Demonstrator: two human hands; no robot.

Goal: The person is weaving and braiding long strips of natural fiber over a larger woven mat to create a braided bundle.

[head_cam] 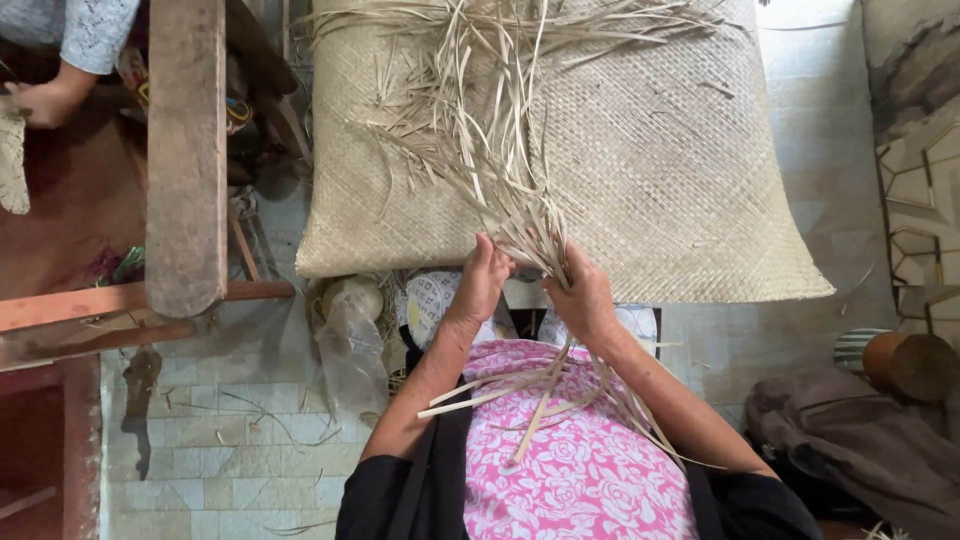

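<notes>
Centre of frame: left hand (482,278) and right hand (582,298) both closed on one bundle of dried palm strips (500,190), fingers wrapped round it just beside each other. Right hand sits slightly lower in the frame and carries the thicker gather; left hand pinches the near side of the same bunch.

Bundle's long axis runs from the lap up toward the top centre. Above the hands the strips fan out loosely over a woven mat (640,170); below the hands the loose ends trail down and outward across the pink flowered cloth (575,460) at the lower centre. So the free length lies mostly ahead of both hands, the short tails behind.

Strips: pale straw colour, flat, narrow, dry-looking, some curled or kinked, uneven lengths. Mat is the same colour, close plaited, its near edge lying just above the hands.

Left of frame: a heavy wooden beam (186,150) running top to bottom. Upper left corner: another person's hand (38,102). Tiled floor (230,450) at lower left.
</notes>
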